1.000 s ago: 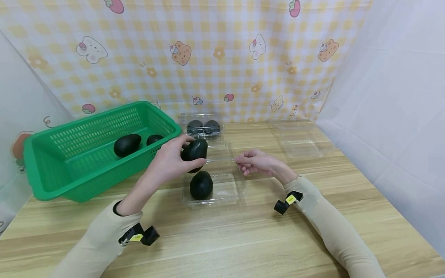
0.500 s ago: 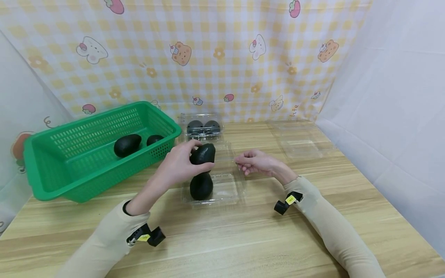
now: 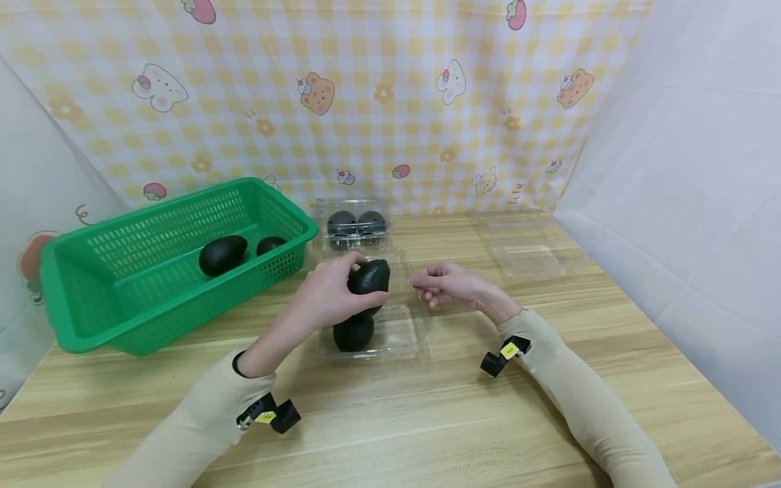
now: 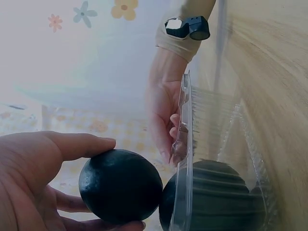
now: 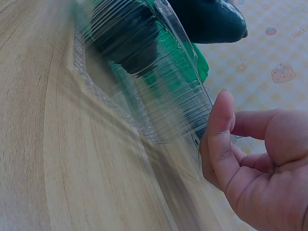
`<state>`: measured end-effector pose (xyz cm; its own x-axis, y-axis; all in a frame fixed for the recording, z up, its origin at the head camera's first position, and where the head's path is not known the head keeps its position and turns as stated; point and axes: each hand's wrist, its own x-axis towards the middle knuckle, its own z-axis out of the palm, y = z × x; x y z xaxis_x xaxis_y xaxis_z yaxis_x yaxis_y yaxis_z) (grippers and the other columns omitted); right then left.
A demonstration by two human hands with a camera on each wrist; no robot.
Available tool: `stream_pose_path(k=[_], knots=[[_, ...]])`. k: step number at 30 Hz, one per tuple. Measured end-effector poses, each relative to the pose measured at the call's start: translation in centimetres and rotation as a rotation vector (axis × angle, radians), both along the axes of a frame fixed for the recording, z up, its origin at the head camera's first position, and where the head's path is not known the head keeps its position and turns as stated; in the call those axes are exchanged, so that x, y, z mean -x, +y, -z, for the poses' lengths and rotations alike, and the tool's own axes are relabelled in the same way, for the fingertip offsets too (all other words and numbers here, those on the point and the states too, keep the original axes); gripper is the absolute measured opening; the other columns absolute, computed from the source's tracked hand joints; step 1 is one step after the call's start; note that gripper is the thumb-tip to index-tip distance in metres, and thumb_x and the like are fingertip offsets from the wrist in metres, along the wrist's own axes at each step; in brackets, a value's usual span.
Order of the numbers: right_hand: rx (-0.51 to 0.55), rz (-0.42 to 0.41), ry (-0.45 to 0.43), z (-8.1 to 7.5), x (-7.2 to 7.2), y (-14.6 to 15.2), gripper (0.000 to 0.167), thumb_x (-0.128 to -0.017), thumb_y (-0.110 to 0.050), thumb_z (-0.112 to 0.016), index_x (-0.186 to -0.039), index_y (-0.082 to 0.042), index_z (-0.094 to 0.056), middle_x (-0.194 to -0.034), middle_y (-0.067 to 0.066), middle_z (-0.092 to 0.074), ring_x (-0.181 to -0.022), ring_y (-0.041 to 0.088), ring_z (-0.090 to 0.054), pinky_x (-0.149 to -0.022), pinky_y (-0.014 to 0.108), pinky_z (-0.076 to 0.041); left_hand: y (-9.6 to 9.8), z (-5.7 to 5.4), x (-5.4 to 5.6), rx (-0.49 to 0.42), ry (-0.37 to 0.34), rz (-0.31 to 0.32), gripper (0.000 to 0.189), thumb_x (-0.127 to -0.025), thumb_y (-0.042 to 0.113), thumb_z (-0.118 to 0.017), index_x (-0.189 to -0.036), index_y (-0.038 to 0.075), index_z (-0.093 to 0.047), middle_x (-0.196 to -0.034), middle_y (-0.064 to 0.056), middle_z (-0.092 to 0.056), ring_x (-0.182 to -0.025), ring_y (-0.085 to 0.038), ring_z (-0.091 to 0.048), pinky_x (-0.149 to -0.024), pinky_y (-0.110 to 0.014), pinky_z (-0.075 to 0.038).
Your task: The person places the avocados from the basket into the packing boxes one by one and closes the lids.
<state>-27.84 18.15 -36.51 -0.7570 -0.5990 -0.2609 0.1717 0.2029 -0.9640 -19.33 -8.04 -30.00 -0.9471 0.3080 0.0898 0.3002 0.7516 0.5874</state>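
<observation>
My left hand (image 3: 326,291) grips a dark avocado (image 3: 371,276) between thumb and fingers, above an open clear plastic clamshell box (image 3: 396,329). Another avocado (image 3: 354,335) lies in the left half of that box's front tray, partly covered by the held one in the head view. In the left wrist view the held avocado (image 4: 120,185) is above the tray's rim, right beside the other fruit (image 4: 216,197). At the box's right side, my right hand (image 3: 451,285) pinches its edge between thumb and curled fingers; the right wrist view shows the fingertips (image 5: 222,108) at the clear plastic.
A green basket (image 3: 116,332) at the left holds an avocado (image 3: 222,255) and a second dark one (image 3: 270,245). Behind the working box stands a clear box (image 3: 384,203) with dark avocados inside. Another open clear box (image 3: 527,254) lies at the back right, near the curtain (image 3: 421,135).
My left hand has carried the avocado right and slightly toward me, to over the box's front tray. The right hand stays at the box edge.
</observation>
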Motion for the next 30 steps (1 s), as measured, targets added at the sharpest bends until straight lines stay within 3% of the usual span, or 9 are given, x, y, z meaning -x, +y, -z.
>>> stream_pose_path(k=[7,21,30], knots=[[-0.004,0.000,0.006,0.1,0.0,0.0,0.021,-0.107,-0.014,-0.051,-0.101,0.006,-0.053,-0.082,0.006,-0.057,-0.065,0.010,-0.055,-0.061,0.021,-0.052,0.8,0.0,-0.1,-0.001,-0.018,0.004,0.070,-0.085,0.051,-0.075,-0.137,0.009,-0.056,-0.118,-0.014,-0.066,-0.096,-0.026,-0.064,-0.073,-0.040,-0.056],[0.012,-0.003,0.008,0.1,0.1,0.1,0.019,-0.107,-0.012,-0.051,-0.096,0.003,-0.056,-0.079,0.004,-0.058,-0.066,0.009,-0.056,-0.061,0.020,-0.052,2.0,0.5,0.3,0.012,-0.016,0.051,0.070,-0.086,0.051,-0.074,-0.137,0.007,-0.056,-0.120,-0.013,-0.066,-0.100,-0.025,-0.063,-0.079,-0.041,-0.055],[0.016,-0.004,0.012,0.1,0.0,0.1,0.020,-0.107,-0.013,-0.050,-0.094,0.001,-0.057,-0.078,0.004,-0.056,-0.066,0.009,-0.055,-0.061,0.020,-0.051,2.8,0.9,0.2,0.030,-0.017,0.048,0.062,-0.085,0.047,-0.077,-0.126,0.004,-0.062,-0.107,-0.011,-0.068,-0.082,-0.021,-0.063,-0.065,-0.033,-0.054]])
